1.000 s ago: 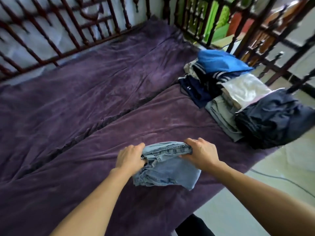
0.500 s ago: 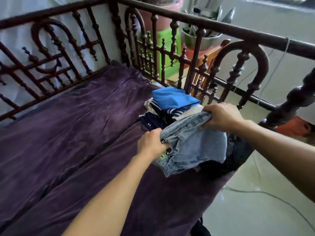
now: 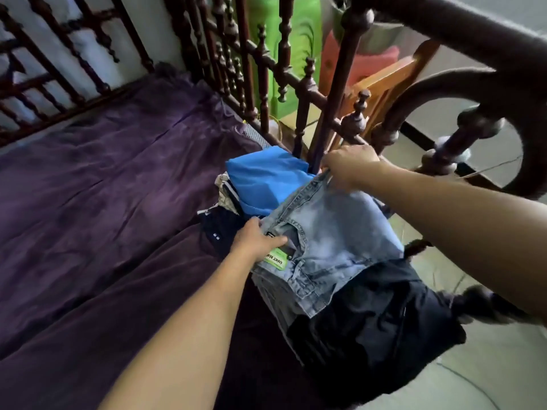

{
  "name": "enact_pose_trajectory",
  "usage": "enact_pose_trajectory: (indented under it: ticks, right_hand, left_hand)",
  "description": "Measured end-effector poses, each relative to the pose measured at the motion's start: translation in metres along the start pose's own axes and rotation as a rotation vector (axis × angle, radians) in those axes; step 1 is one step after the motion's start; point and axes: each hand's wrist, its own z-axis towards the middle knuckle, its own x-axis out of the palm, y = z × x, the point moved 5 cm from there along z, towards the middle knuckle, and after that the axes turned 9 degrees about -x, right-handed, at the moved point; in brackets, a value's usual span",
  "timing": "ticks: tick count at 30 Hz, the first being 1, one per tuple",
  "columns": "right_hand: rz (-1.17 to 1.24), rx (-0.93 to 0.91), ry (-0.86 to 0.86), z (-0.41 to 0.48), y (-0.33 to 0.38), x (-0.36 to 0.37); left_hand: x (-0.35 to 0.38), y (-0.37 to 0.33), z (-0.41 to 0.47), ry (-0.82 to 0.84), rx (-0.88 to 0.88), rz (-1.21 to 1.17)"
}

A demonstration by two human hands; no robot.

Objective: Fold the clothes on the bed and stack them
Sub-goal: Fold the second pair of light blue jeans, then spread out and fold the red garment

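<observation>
Purple bedspread (image 3: 97, 184), dark turned-wood bed rail (image 3: 334, 93) behind. Folded jeans (image 3: 322, 241) over clothes stack at bed corner, between blue garment (image 3: 266, 179) and black garment (image 3: 373, 315). Left hand (image 3: 256, 238) pinches near edge, right hand (image 3: 350, 167) far corner. Bed otherwise bare: task seemingly near done; release pending

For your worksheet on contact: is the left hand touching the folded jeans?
Touching. The head view shows the left hand gripping the near edge of the folded jeans, its fingers curled onto the denim beside the green label.
</observation>
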Motion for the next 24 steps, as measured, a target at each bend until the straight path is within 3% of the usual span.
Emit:
enact_pose_trajectory:
  ticks: [2, 4, 6, 9, 14, 20, 24]
  right_hand:
    - [0.070, -0.027, -0.128, 0.009, 0.002, 0.033]
    - [0.140, -0.093, -0.157, 0.003, 0.008, 0.077]
    - [0.123, -0.142, -0.105, -0.006, 0.009, 0.122]
    - [0.128, -0.135, -0.009, -0.009, -0.002, 0.176]
    - [0.152, -0.135, 0.014, 0.005, 0.004, 0.221]
    - [0.101, -0.056, 0.129, -0.001, 0.011, 0.204]
    - [0.046, -0.063, -0.021, -0.033, 0.060, 0.161]
  left_hand:
    - [0.006, 0.007, 0.008, -0.288, 0.009, 0.305]
    - [0.026, 0.009, 0.005, -0.429, 0.176, 0.487]
    - [0.053, 0.015, 0.008, -0.340, 0.290, 0.610]
    - [0.074, 0.031, 0.026, -0.212, 0.269, 0.759]
    - [0.078, 0.042, 0.052, -0.123, 0.244, 0.781]
    - [0.062, 0.061, 0.006, -0.142, 0.230, 0.689]
    - [0.039, 0.112, -0.065, -0.118, 0.100, 0.625]
